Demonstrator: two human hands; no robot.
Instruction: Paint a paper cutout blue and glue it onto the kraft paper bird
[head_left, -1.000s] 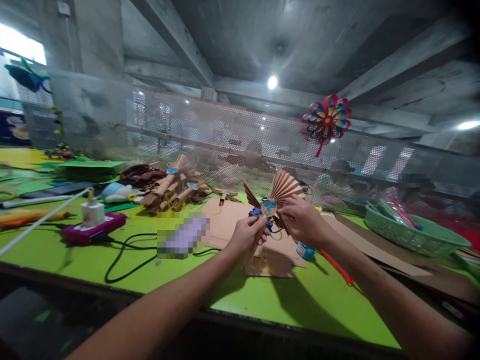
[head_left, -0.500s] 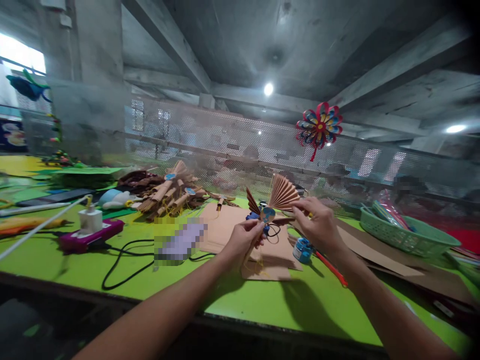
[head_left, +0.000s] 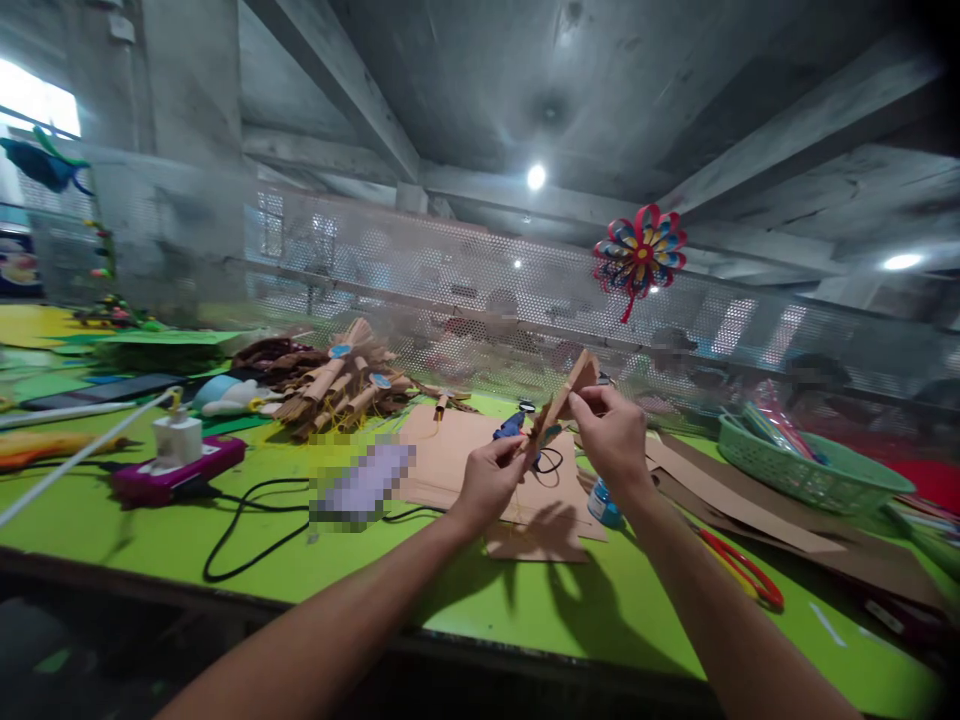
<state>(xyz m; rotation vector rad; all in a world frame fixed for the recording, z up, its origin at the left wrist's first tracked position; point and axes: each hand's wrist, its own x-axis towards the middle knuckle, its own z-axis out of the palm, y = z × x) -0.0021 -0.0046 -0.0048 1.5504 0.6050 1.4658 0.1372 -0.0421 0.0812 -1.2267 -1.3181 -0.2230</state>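
Observation:
My left hand (head_left: 491, 480) pinches the lower end of a brown pleated paper piece (head_left: 564, 398), beside a small blue patch on it. Higher up, my right hand (head_left: 611, 430) grips its right edge between thumb and fingers. The pleats are seen nearly edge-on, tilted up to the right. Behind my left fingertips lies a blue tool (head_left: 510, 426), partly hidden, near a loop of black cord. Under both hands are flat brown sheets (head_left: 442, 455) on the green table (head_left: 300, 560). A blue jar (head_left: 602, 505) stands by my right wrist.
Brown paper pieces are heaped (head_left: 345, 385) at the back left. A purple power strip (head_left: 180, 472) with a white plug, black cables and a blurred phone (head_left: 365, 487) lie left. At right are red-handled scissors (head_left: 750, 575), brown board (head_left: 735, 500) and a green basket (head_left: 817, 465).
The pleated piece was spread like a fan and is now narrower, turned edge-on. My right hand has moved slightly left and down. The scissors' handles, behind my right arm before, now show.

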